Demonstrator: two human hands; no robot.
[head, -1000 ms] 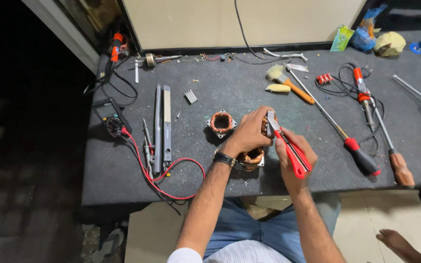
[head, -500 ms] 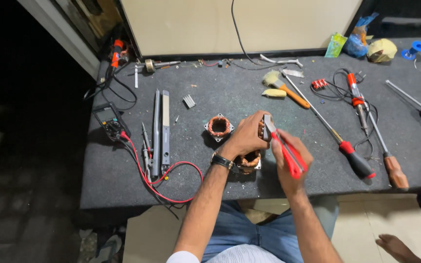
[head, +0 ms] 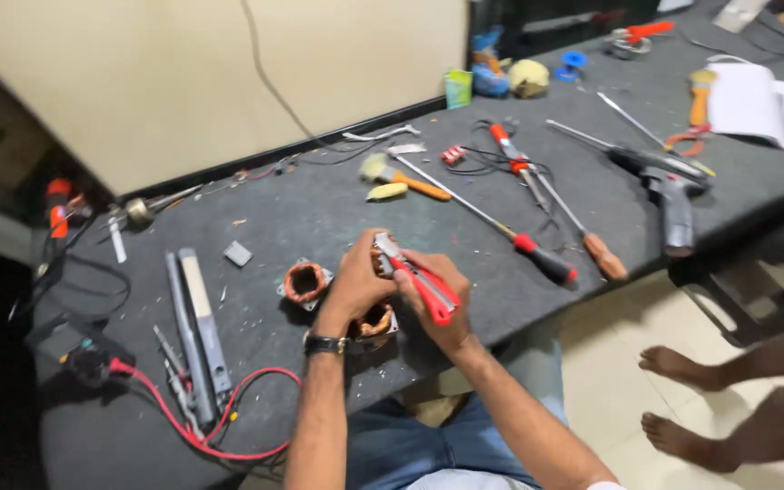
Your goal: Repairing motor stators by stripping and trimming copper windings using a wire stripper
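My left hand (head: 356, 283), a watch on its wrist, grips a small copper-wound coil piece (head: 378, 261) above the near edge of the dark workbench (head: 319, 213). My right hand (head: 442, 313) holds red-handled pliers (head: 419, 283), with the metal jaws against that piece. Under my hands lies a copper-wound motor stator (head: 376, 322), partly hidden. A second stator (head: 306, 283) sits on the bench just left of my left hand.
Two long screwdrivers (head: 537, 254) (head: 583, 231) and a brush (head: 392, 177) lie to the right. A black drill (head: 673, 195) sits near the right edge. Metal bars (head: 194, 327) and a red wire (head: 183, 417) lie left. Another person's bare feet (head: 682, 399) are on the floor at right.
My hands stay together on the coil piece with the pliers. The view has swung to the right, bringing the drill, papers and another person's feet into sight.
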